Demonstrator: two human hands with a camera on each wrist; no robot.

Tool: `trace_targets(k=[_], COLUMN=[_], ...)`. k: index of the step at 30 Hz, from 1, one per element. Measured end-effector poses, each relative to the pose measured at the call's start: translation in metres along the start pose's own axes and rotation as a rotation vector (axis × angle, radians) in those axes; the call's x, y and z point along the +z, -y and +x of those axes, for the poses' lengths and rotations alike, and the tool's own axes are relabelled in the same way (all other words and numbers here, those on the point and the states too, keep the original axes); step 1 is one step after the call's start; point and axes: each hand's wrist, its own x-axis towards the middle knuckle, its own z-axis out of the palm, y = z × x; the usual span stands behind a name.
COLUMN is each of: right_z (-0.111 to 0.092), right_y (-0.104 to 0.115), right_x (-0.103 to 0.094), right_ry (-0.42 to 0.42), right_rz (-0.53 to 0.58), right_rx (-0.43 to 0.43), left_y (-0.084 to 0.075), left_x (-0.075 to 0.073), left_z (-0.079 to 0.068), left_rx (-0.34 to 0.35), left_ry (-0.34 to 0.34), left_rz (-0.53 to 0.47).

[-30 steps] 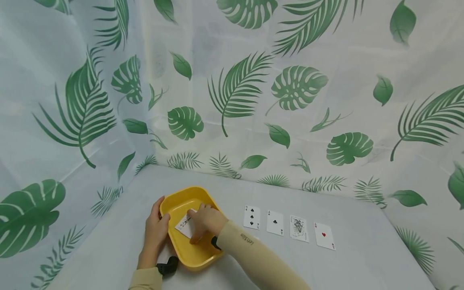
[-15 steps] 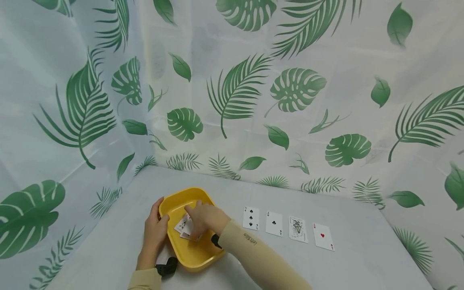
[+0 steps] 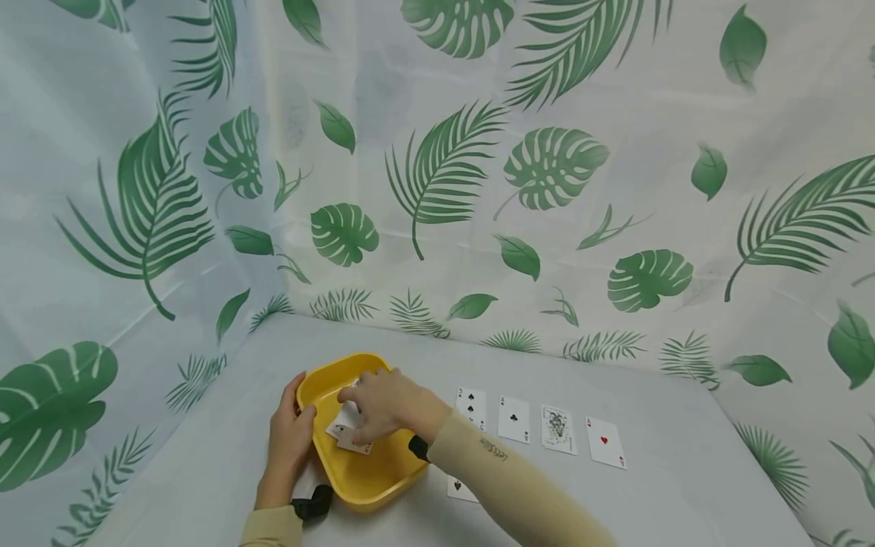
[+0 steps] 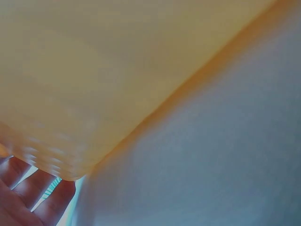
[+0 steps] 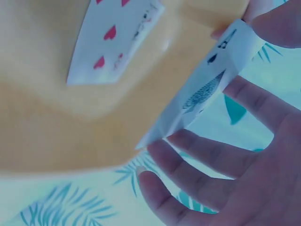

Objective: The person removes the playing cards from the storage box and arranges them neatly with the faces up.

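My left hand point(image 3: 290, 441) grips the left rim of a yellow plastic tub point(image 3: 365, 497), thumb over the edge. In the left wrist view, its fingers point(image 4: 59, 202) lie against the tub's outer wall. Over the inside of the tub is my right hand point(image 3: 390, 403). The right wrist view shows it holding a playing card, an ace of spades point(image 5: 207, 92), between thumb and fingertips. A hearts card point(image 5: 110, 40) lies in the tub there. Overlapping loose playing cards point(image 3: 355, 443) show beneath the hand in the head view; the hand partly hides them.
Right of the tub, face-up cards form a row: a three of spades point(image 3: 470, 403), an ace of clubs point(image 3: 513, 418), a joker point(image 3: 558, 429) and an ace of hearts point(image 3: 604, 441). Another spades card point(image 3: 461, 490) sits partly under my right sleeve. Leaf-patterned sheeting point(image 3: 437, 289) encloses the table.
My right hand has shifted within the tub, uncovering more of the loose cards. The spades card beside my right forearm has come into view. My left hand keeps its grip on the rim.
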Motion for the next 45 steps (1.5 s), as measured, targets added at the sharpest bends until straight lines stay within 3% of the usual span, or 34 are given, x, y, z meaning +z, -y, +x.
trace_targets(k=[7,13,23,27,33,39,45], right_z=[-0.035,-0.078,-0.147,-0.166,-0.185,-0.197,-0.202], right_y=[-0.019,-0.047,-0.099,-0.111,-0.120,-0.122,-0.122], right_x=[-0.014,-0.013,0.030,0.051,0.085,0.116,0.130], right_ry=[-0.097,-0.203,-0.332,-0.330,-0.272,-0.255,-0.179], right_rz=[-0.050,-0.044,0.033,0.030,0.108,0.128,0.120], right_rx=[-0.044,-0.084,-0.166,-0.184,-0.116,-0.084,-0.014], left_y=[-0.003,-0.005,-0.008,-0.009,-0.009,-0.007,-0.006], left_x=[0.002,0.004,0.001,0.001,0.003,0.004,0.004], left_z=[-0.001,-0.001,-0.003,-0.004,-0.006,-0.007,-0.006], left_rx=[0.003,-0.011,-0.027,-0.033,-0.045,-0.048,-0.052], left_ry=[-0.006,-0.010,-0.020,-0.018,-0.019,-0.024,-0.019], left_rz=[-0.015,-0.029,-0.035,-0.037,-0.043,-0.053,-0.051])
